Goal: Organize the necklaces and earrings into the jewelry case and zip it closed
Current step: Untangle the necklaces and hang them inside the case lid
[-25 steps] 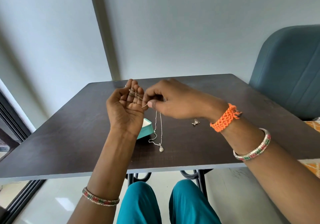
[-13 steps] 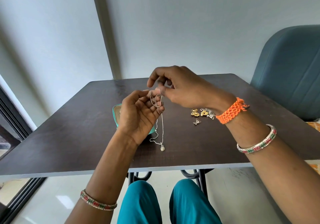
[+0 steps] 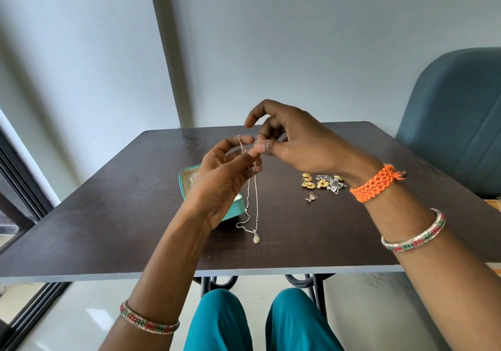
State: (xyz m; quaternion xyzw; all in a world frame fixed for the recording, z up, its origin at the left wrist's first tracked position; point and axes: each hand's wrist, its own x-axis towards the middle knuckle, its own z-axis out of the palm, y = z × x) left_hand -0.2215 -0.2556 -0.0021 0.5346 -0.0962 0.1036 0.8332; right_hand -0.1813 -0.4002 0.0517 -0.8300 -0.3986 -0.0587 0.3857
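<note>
Broadly, a dark wooden table (image 3: pixel 113 215) fills the middle of the view, with a blue-grey padded chair (image 3: pixel 455 117) standing at its right edge and pale walls behind. Both hands are raised above the table's centre. The left hand (image 3: pixel 225 180) is palm-up with fingers loosely curled, and a thin silver necklace (image 3: pixel 255 196) is draped over its fingertips; the chain hangs down in two strands. The right hand (image 3: pixel 292 142) pinches the top of that chain between thumb and a finger, its other fingers bent and spread above. The chain's lower end lies on the table, curling to a small oval pendant (image 3: pixel 256 239) near the front edge. A teal jewelry case (image 3: pixel 187 185) sits open on the table just behind and under the left hand, mostly hidden by it; its pale lining shows. To the right, a small heap of gold and silver earrings (image 3: pixel 322 182) rests on the table, with one lone triangular earring (image 3: pixel 310 197) just in front of the heap, apart from it
</note>
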